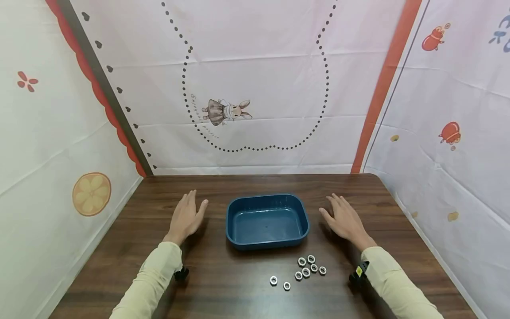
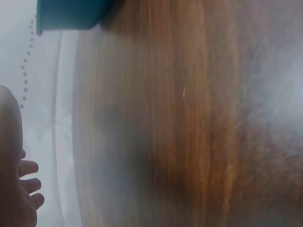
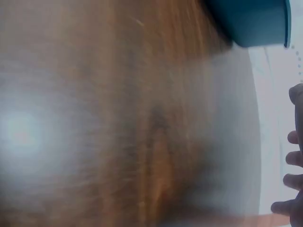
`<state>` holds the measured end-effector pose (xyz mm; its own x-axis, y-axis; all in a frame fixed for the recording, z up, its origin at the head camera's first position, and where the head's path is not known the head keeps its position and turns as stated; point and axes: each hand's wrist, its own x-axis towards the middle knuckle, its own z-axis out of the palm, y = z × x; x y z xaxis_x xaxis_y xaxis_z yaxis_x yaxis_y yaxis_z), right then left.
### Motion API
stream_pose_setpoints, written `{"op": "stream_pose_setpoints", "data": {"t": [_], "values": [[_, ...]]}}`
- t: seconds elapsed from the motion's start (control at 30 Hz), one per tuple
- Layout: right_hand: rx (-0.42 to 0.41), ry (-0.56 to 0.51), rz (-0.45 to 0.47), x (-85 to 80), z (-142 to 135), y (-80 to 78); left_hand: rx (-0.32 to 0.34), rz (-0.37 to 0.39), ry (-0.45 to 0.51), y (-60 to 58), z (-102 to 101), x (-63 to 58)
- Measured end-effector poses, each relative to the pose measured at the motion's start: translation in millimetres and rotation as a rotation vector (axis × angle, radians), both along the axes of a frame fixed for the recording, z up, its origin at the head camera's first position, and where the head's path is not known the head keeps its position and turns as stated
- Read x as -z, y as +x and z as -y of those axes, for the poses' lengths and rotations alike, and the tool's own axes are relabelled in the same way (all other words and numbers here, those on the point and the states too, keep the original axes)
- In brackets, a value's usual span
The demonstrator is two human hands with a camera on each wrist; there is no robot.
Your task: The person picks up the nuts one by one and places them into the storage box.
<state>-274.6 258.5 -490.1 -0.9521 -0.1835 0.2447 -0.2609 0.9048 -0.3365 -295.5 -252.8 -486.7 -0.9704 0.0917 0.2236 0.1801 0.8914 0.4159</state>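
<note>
A blue rectangular tray (image 1: 266, 243) with raised walls stands mid-table, its bare bottom showing. To its left is my left hand (image 1: 186, 218), fingers relaxed and holding nothing. On the tray's other side my right hand (image 1: 345, 220) hovers with spread, loose fingers, also holding nothing. Several metal hex nuts (image 1: 306, 272) lie in front of the tray's right part, with two more nuts (image 1: 273, 280) a bit apart to the left. Each wrist view catches a corner of the tray (image 2: 71, 16) and some fingertips (image 3: 294, 158) at the edge.
The dark wooden table (image 1: 223, 292) ends at a back edge against a white printed cloth (image 1: 255, 79). More cloth hangs along the left and right sides. A small black device (image 1: 181, 274) is strapped at the left wrist, another device (image 1: 358, 271) at the right.
</note>
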Motion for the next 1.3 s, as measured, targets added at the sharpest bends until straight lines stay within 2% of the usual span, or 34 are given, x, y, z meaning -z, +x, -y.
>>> {"op": "stream_pose_setpoints", "data": {"t": [0.13,0.23,0.37,0.53,0.63,0.73,0.87,1.0,1.17,1.3], "values": [[-0.005,-0.035,-0.011,-2.8,5.4,17.8,-0.028,0.002,0.069,11.7,-4.7,-2.2],[0.002,-0.062,0.000,-8.1,9.9,30.5,-0.062,0.005,0.166,19.4,-12.3,-4.8],[0.002,-0.096,-0.001,-16.6,15.8,46.8,-0.093,0.011,0.285,27.4,-28.1,-7.1],[-0.024,-0.117,-0.018,-21.8,21.7,68.5,-0.105,0.020,0.358,35.7,-50.4,-6.0],[-0.035,-0.125,-0.024,-22.4,25.0,81.6,-0.124,0.051,0.387,39.5,-61.8,-3.3],[-0.051,-0.145,-0.040,-22.1,28.0,92.1,-0.140,0.116,0.433,42.5,-70.1,0.2],[-0.094,-0.195,-0.085,-17.5,28.9,102.9,-0.134,0.236,0.539,46.0,-76.7,4.4],[-0.136,-0.235,-0.124,-7.7,26.1,114.1,-0.114,0.297,0.615,48.5,-83.2,10.0],[-0.135,-0.185,-0.075,2.2,24.1,128.0,-0.101,0.296,0.627,49.6,-90.0,17.9],[-0.120,-0.133,-0.038,9.5,23.4,136.6,-0.084,0.251,0.610,48.4,-94.9,21.3]]}}
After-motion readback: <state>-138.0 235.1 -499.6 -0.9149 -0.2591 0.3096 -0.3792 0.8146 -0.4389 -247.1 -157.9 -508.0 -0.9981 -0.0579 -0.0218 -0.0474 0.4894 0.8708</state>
